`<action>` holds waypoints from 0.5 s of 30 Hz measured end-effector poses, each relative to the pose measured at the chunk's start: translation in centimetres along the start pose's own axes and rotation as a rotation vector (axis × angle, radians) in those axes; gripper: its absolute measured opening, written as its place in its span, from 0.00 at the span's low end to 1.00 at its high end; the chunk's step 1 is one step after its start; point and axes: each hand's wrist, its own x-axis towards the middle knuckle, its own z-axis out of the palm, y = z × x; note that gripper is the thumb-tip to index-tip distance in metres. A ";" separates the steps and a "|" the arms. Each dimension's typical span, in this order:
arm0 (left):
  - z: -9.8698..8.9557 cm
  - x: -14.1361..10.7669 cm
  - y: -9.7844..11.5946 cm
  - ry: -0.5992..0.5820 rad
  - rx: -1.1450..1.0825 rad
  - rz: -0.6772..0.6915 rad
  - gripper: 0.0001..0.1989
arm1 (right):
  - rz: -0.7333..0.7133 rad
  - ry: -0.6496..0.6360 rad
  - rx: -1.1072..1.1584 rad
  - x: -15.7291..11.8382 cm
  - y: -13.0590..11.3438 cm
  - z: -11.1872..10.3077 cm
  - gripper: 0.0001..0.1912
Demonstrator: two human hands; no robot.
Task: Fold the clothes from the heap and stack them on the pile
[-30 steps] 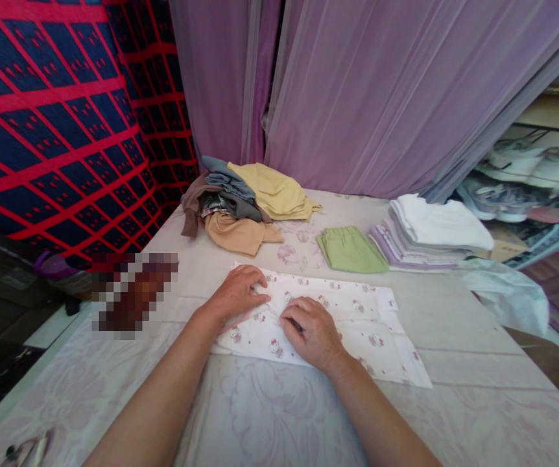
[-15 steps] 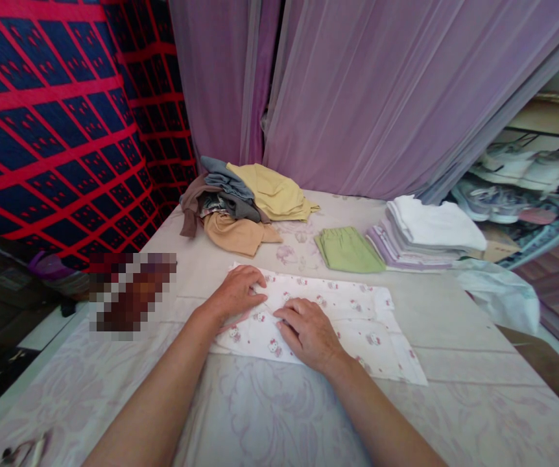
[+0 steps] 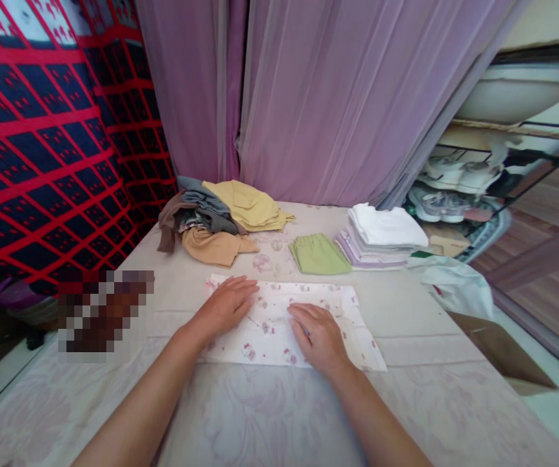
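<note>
A white cloth with small pink cartoon figures (image 3: pixel 270 331) lies spread on the pale floral surface (image 3: pixel 240 408). On its left part rests my left hand (image 3: pixel 231 301), palm down with the fingers stretched out. My right hand (image 3: pixel 318 334) lies on the right half of the cloth, fingers slightly bent and apart, with nothing seen in its grasp. Beyond the cloth is a folded green garment (image 3: pixel 319 253), beside a stack of folded white and purple clothes (image 3: pixel 381 237). A loose heap of clothes, with a yellow one (image 3: pixel 248 204) and an orange one (image 3: pixel 216 246), is at the back left.
Purple curtains (image 3: pixel 318 104) hang behind the surface. A red and dark blue patterned cloth (image 3: pixel 36 149) hangs at the left. Shoes (image 3: pixel 459 175) stand on a rack at the right, near a white plastic bag (image 3: pixel 459 285). A blurred-out patch covers something at the left.
The view has turned to the right, so things appear farther left. My left hand has flattened out on the cloth, and the pink edge that showed under it is now mostly covered.
</note>
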 end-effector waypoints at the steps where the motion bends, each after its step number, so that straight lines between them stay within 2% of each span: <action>1: 0.6 0.1 0.9 -0.026 0.019 -0.005 0.20 | 0.041 -0.024 -0.044 0.3 0.5 -0.1 0.16; 4: 3.1 0.2 2.8 -0.073 0.137 -0.077 0.27 | 0.118 -0.170 -0.112 1.2 1.6 0.0 0.23; 7: 4.8 -0.1 3.3 -0.101 0.246 -0.117 0.31 | 0.159 -0.336 -0.112 1.8 2.3 0.4 0.28; 10: 4.9 -0.3 3.2 -0.111 0.285 -0.120 0.32 | 0.187 -0.399 -0.096 2.0 3.0 0.6 0.30; 15: 4.1 -0.3 3.8 -0.148 0.273 -0.142 0.31 | 0.282 -0.357 -0.131 1.4 4.7 -0.3 0.30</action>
